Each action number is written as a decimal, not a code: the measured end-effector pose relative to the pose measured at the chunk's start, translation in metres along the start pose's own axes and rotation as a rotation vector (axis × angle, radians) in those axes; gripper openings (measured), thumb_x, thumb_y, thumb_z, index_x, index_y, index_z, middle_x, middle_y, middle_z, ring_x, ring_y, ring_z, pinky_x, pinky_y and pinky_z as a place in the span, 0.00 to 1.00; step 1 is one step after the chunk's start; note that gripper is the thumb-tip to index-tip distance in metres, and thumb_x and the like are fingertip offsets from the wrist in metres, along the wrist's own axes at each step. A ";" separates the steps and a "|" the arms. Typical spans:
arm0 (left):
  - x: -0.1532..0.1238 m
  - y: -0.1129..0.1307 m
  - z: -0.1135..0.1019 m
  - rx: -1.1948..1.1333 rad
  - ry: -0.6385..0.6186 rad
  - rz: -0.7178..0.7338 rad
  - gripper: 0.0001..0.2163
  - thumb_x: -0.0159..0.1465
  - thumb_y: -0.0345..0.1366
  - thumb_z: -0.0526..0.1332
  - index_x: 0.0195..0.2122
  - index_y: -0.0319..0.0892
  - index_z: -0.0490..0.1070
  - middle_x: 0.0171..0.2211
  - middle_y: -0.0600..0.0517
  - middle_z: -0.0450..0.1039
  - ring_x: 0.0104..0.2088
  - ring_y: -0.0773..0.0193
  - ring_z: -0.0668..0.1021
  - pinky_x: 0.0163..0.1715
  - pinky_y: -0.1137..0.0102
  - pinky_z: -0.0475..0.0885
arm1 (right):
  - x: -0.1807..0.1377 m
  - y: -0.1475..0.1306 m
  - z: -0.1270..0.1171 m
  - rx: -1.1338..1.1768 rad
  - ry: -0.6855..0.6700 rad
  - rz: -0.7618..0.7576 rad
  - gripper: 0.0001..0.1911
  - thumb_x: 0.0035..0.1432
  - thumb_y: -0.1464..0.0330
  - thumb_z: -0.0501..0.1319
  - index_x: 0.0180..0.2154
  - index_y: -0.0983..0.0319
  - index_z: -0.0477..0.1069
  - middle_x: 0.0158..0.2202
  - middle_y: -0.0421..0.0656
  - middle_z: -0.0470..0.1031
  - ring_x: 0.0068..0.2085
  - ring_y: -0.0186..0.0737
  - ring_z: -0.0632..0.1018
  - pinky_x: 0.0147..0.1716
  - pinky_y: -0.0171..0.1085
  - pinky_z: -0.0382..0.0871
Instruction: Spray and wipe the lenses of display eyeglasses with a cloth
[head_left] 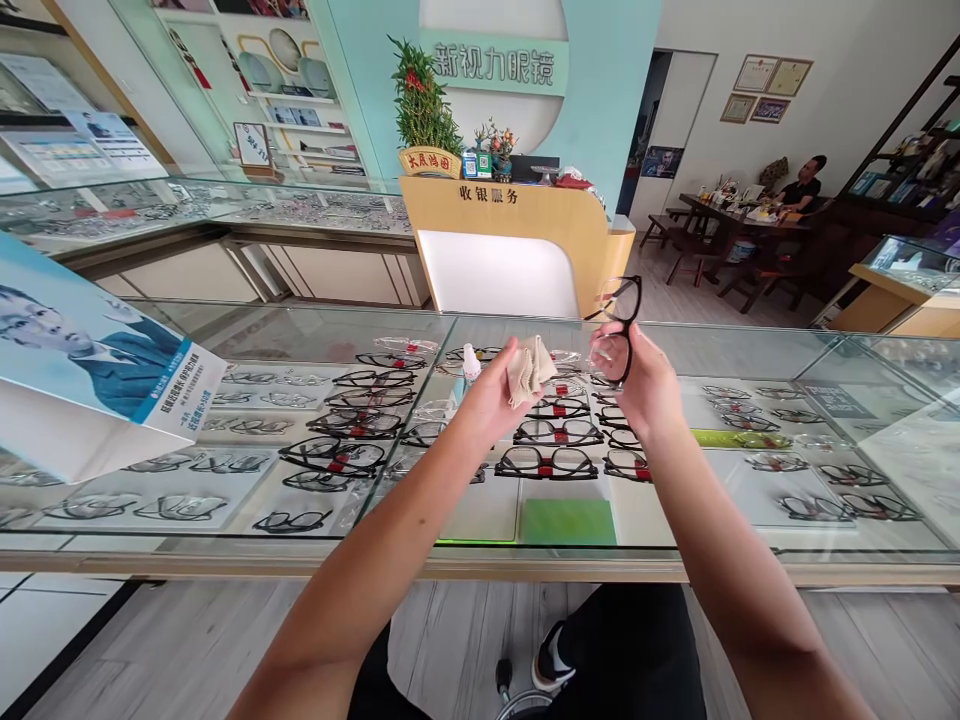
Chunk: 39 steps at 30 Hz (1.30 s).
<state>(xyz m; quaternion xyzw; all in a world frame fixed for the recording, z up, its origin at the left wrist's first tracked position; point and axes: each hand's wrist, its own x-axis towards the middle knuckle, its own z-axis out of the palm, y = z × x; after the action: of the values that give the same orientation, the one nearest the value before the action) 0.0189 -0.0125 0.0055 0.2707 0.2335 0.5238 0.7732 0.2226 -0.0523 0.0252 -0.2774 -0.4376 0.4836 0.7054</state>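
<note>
Head view: left fingers [498, 373] half-hidden behind pinched cloth [532, 372], right fingers [651, 356] closed around glasses [628, 343].

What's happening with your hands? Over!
Left hand holding crumpled beige fabric cloth. Right hand holding black-framed eyeglasses on end. Nothing visible between them; small white bottle beyond left hand.

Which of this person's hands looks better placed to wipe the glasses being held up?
Probably the left. The left hand already holds the cloth, close to the glasses though not touching them. The right hand is busy gripping the glasses.
</note>
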 end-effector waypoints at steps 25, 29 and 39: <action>-0.004 0.006 -0.012 0.632 -0.236 0.230 0.23 0.57 0.39 0.75 0.55 0.45 0.80 0.48 0.48 0.85 0.48 0.52 0.83 0.48 0.62 0.76 | -0.010 -0.011 0.004 -0.060 -0.173 0.086 0.23 0.61 0.45 0.78 0.37 0.58 0.88 0.41 0.49 0.89 0.41 0.47 0.85 0.33 0.40 0.75; -0.011 0.005 -0.012 0.841 -0.411 0.385 0.23 0.68 0.48 0.77 0.59 0.48 0.75 0.52 0.47 0.83 0.47 0.57 0.83 0.47 0.64 0.77 | -0.011 -0.011 0.004 -0.062 -0.261 0.189 0.24 0.59 0.44 0.79 0.36 0.59 0.87 0.39 0.49 0.88 0.41 0.49 0.87 0.31 0.39 0.75; -0.018 0.012 -0.012 1.048 -0.566 0.457 0.20 0.75 0.53 0.71 0.60 0.48 0.77 0.38 0.53 0.74 0.31 0.65 0.71 0.32 0.68 0.68 | -0.013 -0.012 0.004 -0.057 -0.283 0.203 0.23 0.59 0.45 0.80 0.36 0.59 0.89 0.33 0.46 0.84 0.34 0.43 0.81 0.33 0.39 0.76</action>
<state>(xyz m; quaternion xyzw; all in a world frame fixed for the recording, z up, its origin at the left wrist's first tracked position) -0.0031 -0.0235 0.0054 0.7839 0.1818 0.4000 0.4387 0.2224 -0.0692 0.0318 -0.2689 -0.5158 0.5741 0.5762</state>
